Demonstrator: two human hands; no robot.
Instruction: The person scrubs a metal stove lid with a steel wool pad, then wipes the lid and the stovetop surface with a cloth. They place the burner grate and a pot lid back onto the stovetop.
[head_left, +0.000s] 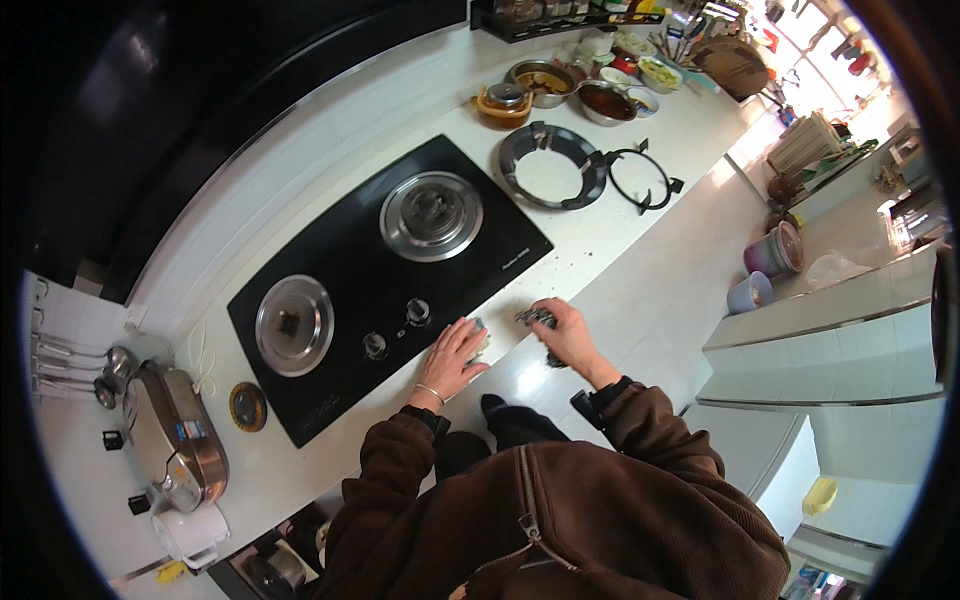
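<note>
My left hand (448, 358) lies flat on the counter's front edge, just before the black gas cooktop (352, 292), over a pale cloth or sponge (480, 343) that is mostly hidden. To its right, my right hand (564, 337) grips a dark, mottled crumpled thing (538, 318), perhaps a scouring pad, close to the counter edge. Two steel burner plates (295, 325) and two knobs (418, 311) show on the cooktop. A black ring-shaped burner surround (553, 166) and a thin pan support (640, 180) rest on the counter beyond. Dark specks dot the counter nearby.
Bowls of food (606, 103) and a glass teapot (504, 105) stand at the counter's far end. On the left are an oval appliance (176, 435), a round trivet (247, 406) and a white pitcher (191, 532). The range hood (247, 82) hangs along the back.
</note>
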